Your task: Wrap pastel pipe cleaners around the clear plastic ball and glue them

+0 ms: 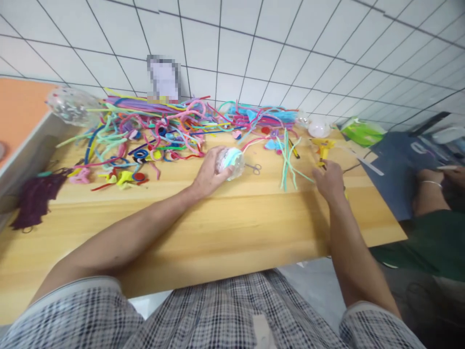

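Observation:
My left hand (210, 172) is wrapped round a clear ball (238, 169) with white and mint-green fuzzy strips on it, held over the middle of the table. Beside the ball lies a small pair of scissors (256, 168), its handles showing. At the right, my right hand (330, 182) grips the handle of a yellow glue gun (322, 144), whose body points away to the left. Between my hands lie several mint-green pipe cleaners (286, 165), loosely crossed. A yellow-and-black cutter (294, 149) rests just behind them.
A heap of coloured pipe cleaners (156, 126) lines the table's back. A confetti-filled clear balloon (72, 105) sits at the back left, near a dark purple bundle (38, 196). A green packet (363, 132) lies past the right corner. Another person's arm (430, 191) is at far right.

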Demonstrator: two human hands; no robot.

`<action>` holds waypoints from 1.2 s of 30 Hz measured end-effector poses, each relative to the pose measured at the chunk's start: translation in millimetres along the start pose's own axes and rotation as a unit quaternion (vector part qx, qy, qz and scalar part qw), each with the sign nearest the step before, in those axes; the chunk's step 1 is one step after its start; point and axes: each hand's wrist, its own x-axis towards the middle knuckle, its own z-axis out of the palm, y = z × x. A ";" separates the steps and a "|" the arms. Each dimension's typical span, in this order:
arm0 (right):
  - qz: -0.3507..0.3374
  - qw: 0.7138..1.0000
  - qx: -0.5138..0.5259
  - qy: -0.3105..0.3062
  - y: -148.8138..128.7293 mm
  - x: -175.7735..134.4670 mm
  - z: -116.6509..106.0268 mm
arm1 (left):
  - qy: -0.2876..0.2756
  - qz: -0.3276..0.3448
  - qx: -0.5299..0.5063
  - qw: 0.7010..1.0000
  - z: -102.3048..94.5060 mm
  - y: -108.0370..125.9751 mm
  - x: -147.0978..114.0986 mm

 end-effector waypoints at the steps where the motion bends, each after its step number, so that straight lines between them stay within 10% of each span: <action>1: 0.022 1.000 0.014 0.005 -3.0 -13.8 -2.5 | 0.001 0.004 0.000 1.000 1.0 -2.2 0.6; 8: 0.086 0.937 0.338 -0.028 -64.0 -74.9 -17.8 | 0.014 0.041 0.003 0.999 8.5 -4.2 4.1; 20: -0.097 0.933 0.347 -0.023 -196.1 -35.6 -24.2 | 0.003 0.022 -0.010 1.000 15.3 13.9 10.7; 31: 0.047 0.954 0.287 -0.071 -177.6 36.6 8.0 | 0.147 -0.032 -0.095 0.984 4.3 7.9 6.8; 36: -0.239 0.938 0.197 -0.156 -219.8 -64.4 -46.4 | 0.146 -0.061 -0.098 0.983 -0.2 -0.7 6.1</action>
